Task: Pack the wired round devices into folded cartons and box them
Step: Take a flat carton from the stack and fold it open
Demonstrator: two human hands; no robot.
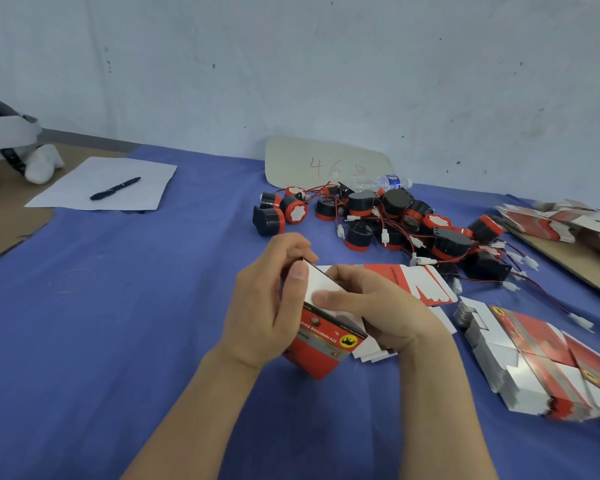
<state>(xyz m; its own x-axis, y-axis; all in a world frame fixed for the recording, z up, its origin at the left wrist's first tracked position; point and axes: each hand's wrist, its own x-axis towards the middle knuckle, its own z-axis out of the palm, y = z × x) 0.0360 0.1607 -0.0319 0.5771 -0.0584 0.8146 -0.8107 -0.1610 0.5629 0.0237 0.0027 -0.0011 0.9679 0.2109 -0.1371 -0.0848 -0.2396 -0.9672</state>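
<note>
Both my hands hold a red and white carton (pixel 321 344) above the blue cloth (pixel 118 306). My left hand (pixel 267 306) grips its left side, thumb on the white top flap. My right hand (pixel 378 306) wraps the right side, its fingers lying on that flap. A heap of black and red round devices (pixel 378 220) with red wires and white plugs lies beyond my hands. One flat carton (pixel 420 282) lies just behind my right hand. A stack of flat cartons (pixel 541 362) sits to the right.
At the far left, a white paper sheet (pixel 104 183) carries a black pen (pixel 115 188). A cardboard sign (pixel 326 162) and a plastic bottle (pixel 381 182) rest by the wall. More flat cartons (pixel 565 220) lie on a cardboard sheet at the right edge. A plush toy (pixel 11 140) sits far left.
</note>
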